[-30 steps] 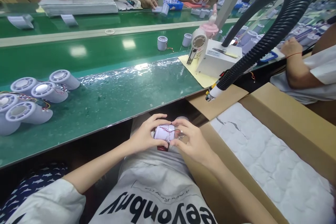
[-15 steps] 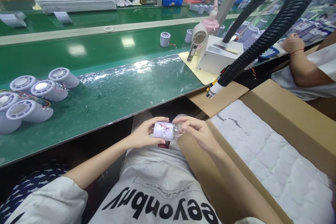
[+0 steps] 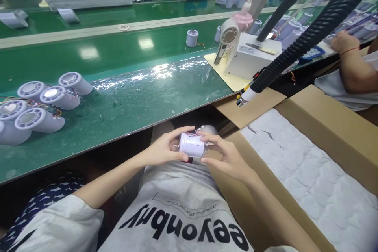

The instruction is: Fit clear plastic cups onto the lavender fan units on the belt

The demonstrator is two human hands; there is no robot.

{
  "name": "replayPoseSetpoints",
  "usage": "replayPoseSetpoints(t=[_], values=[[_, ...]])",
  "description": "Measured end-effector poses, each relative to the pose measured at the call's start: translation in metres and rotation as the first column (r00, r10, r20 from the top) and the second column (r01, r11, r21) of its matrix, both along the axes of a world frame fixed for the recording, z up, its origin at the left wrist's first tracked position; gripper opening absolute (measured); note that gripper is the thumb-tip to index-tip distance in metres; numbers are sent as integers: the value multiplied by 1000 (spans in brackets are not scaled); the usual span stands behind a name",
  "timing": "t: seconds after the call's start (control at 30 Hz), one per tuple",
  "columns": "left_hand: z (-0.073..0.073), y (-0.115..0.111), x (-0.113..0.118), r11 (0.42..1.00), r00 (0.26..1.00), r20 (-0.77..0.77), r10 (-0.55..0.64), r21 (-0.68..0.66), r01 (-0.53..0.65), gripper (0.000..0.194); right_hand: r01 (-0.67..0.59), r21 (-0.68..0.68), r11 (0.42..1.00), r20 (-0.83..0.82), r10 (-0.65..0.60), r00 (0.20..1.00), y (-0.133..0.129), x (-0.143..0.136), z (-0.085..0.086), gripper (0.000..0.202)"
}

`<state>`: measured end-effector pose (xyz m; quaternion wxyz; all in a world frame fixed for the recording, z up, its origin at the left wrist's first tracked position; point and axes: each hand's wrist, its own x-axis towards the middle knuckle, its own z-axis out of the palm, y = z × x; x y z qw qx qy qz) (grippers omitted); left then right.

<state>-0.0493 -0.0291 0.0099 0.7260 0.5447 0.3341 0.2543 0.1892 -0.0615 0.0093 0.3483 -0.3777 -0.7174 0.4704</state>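
Note:
Above my lap, a pale lilac cylindrical housing (image 3: 191,145) lies on its side between both hands. Thin coloured wires with a small white connector show along its upper edge, and its right end looks clear or metallic. My left hand (image 3: 165,147) grips the left end, thumb below and fingers above. On the right end, my right hand (image 3: 226,155) closes with its thumb underneath and fingers on top. Similar lilac housings (image 3: 41,120) with vented round ends and wires lie in a group on the green bench at left.
A black corrugated hose (image 3: 301,43) with a white nozzle hangs over the bench edge, beside a white box unit (image 3: 251,57). To my right, an open carton (image 3: 330,126) holds white quilted packing (image 3: 313,173). Co-workers' hands and arms appear across the conveyor and at right.
The housing has been turned, so its wires moved from the facing side to the top edge. My right hand's fingers have closed onto its right end. The view has shifted slightly.

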Motion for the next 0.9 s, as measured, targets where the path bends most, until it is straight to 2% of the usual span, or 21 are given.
replayPoseSetpoints(t=[0.27,0.47,0.7,0.9], values=[[1,-3,-1,989,999,26,-32,148,28,76,16,-148,989,-60,-25,998,-7,1,9,42],[6,-5,-1,973,998,-21,-51,223,54,81,30,-236,971,-64,-47,997,-9,0,16,40],[6,-6,-3,938,997,-68,-44,341,65,82,21,-390,921,-121,-74,990,-11,1,14,41],[4,-6,-4,920,995,-85,-47,384,76,81,11,-456,890,-197,-113,974,-9,-2,14,34]])
